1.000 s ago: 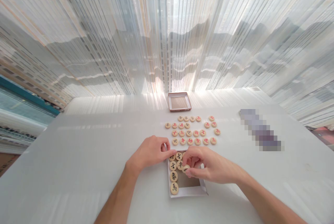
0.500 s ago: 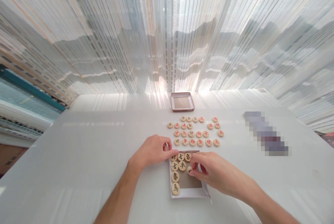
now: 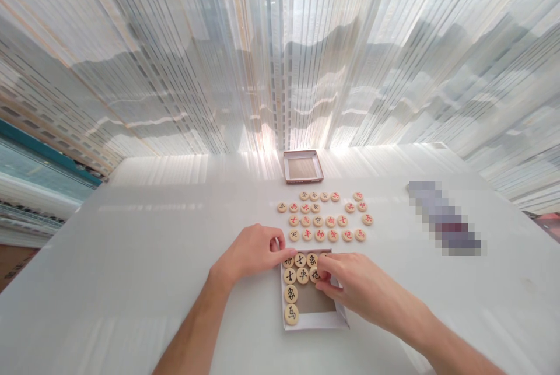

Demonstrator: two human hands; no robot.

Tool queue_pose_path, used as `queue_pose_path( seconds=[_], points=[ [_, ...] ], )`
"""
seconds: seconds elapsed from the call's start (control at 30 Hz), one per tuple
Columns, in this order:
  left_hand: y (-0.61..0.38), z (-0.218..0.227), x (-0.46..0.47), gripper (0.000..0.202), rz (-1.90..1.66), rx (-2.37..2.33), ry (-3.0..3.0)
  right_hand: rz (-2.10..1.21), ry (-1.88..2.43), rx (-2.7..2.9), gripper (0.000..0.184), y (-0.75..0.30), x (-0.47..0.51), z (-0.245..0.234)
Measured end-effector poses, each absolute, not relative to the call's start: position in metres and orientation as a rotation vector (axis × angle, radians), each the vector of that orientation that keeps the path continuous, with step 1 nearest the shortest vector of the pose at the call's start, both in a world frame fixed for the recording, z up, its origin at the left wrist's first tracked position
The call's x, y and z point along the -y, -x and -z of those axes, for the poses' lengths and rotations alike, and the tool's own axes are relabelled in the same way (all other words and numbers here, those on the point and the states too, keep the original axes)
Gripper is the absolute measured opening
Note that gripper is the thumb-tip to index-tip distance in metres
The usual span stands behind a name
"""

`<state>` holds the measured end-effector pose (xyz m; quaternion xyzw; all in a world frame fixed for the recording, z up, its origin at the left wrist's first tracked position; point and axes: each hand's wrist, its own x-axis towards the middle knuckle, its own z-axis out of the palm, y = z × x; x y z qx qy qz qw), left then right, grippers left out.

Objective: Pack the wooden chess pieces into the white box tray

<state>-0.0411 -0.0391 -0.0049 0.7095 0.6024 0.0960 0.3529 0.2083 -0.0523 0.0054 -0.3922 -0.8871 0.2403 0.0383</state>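
A shallow open box (image 3: 317,321) with pale walls and a brown base lies in front of me. Inside, several round xiangqi pieces with black characters lie face up along the left side and the far rows. My right hand (image 3: 350,281) reaches over the box's right wall, its bent fingers and thumb at the right edge of a black-lettered xiangqi piece (image 3: 314,274) lying flat in the second row. Those fingers partly cover another piece in the far right corner. My left hand (image 3: 256,249) is curled at the far left corner, thumb over the rim.
Beyond the box, loose xiangqi pieces (image 3: 320,235) with red and black characters lie in several rows. A second shallow open box (image 3: 303,168) sits farther back. A blurred-out dark object (image 3: 444,214) lies at right on the white table (image 3: 144,258). Translucent striped sheeting (image 3: 280,54) rises behind.
The black-lettered piece in my right hand has gone from tilted to flat beside its neighbour in the second row. My left hand stays at the corner. The whole view has shifted slightly.
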Motion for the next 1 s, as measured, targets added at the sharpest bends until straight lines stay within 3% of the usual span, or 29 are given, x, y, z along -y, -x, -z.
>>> queue_pose_path(
  seconds=[0.7, 1.0],
  points=[
    [0.041, 0.005, 0.039, 0.043, -0.281, -1.555, -1.852, -0.698, 1.116, 2.694, 0.016, -0.213, 0.046, -0.006],
    [0.041, 0.006, 0.040, 0.043, -0.282, -1.552, -1.878, -0.427, 1.103, 2.338, 0.010, -0.227, 0.007, 0.010]
  ],
)
